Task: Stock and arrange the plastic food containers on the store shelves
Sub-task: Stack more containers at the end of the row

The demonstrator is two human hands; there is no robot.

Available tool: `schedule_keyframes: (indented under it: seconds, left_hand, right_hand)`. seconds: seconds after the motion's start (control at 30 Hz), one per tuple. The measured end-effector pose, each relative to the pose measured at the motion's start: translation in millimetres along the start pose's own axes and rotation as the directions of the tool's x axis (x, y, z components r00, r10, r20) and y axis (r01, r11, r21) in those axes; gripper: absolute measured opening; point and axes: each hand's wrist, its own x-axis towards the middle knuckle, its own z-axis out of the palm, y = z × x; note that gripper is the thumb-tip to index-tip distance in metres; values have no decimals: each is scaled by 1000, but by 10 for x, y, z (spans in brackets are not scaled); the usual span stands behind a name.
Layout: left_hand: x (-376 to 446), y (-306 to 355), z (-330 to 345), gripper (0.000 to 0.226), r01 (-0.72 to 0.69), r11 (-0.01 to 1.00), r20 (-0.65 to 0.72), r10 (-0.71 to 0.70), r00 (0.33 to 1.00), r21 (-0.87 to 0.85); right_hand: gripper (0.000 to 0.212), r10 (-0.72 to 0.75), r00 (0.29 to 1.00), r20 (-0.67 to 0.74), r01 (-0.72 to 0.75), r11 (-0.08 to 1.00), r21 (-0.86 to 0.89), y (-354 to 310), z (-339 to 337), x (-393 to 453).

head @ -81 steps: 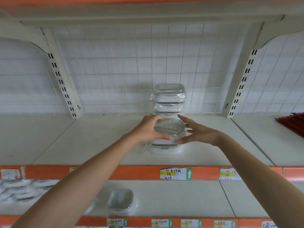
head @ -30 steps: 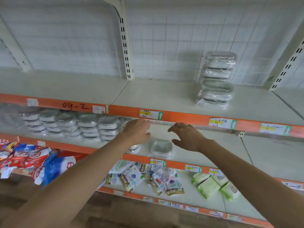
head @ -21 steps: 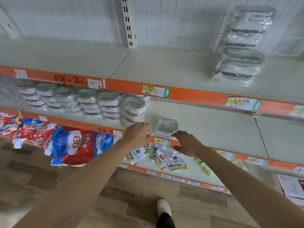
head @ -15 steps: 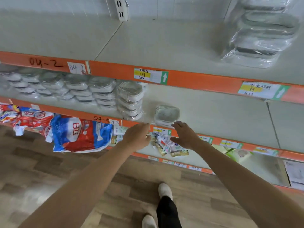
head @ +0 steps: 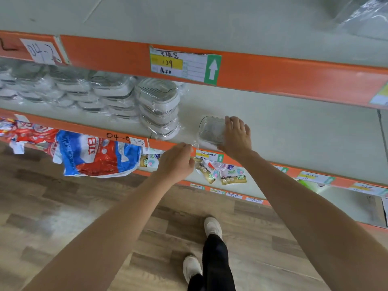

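Observation:
A single clear lidded container (head: 210,129) in loose plastic wrap sits near the front of the middle shelf (head: 294,131). My right hand (head: 236,137) lies over its right side, fingers curled across the top and thumb at the near corner. My left hand (head: 178,163) hovers in front of the orange shelf edge, just left of the container, fingers loosely curled and holding nothing. A tall stack of wrapped containers (head: 159,106) stands to the left, and a row of lower stacks (head: 92,91) runs further left. Part of another wrapped stack (head: 369,19) shows on the upper shelf.
The upper shelf's orange rail (head: 273,72) with a price tag (head: 184,65) overhangs the middle shelf. Below, a red and blue bag (head: 94,156) and small sachets (head: 222,173) lie on the lower shelf. My shoes (head: 212,227) stand on the wooden floor.
My view has dropped from the upper shelf to the middle one and moved closer. My right hand has gone past the shelf edge onto the single container; my left hand stays at the edge.

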Motion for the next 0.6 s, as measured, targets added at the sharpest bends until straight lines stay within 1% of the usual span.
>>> schedule_keyframes:
  seconds: [0.1, 0.17, 0.3, 0.43, 0.53, 0.6]
  left_hand:
    - [81, 41, 46, 30, -4, 1000, 12, 3, 1000, 12]
    - [144, 88, 85, 30, -9, 1000, 16, 9, 1000, 18]
    - [278, 236, 171, 27, -31, 997, 56, 27, 998, 75]
    - [466, 425, 225, 25, -98, 982, 89, 85, 992, 159]
    - [649, 543, 301, 36, -159, 956, 140, 128, 982, 247]
    - [769, 589, 372, 55, -171, 947, 178, 125, 976, 272]
  right_hand:
    - [88, -13, 999, -52, 14, 1000, 21, 63, 11, -43]
    - [87, -3, 998, -68, 8, 997, 74, 136, 40, -131]
    - [86, 80, 994, -79, -64, 979, 192, 370, 137, -419]
    - [85, 183, 980, -83, -153, 946, 284, 626, 213, -713]
    - [87, 243, 968, -61, -209, 916, 342, 790, 261, -892]
    - [87, 269, 962, -55, -229, 896, 381, 892, 279, -995]
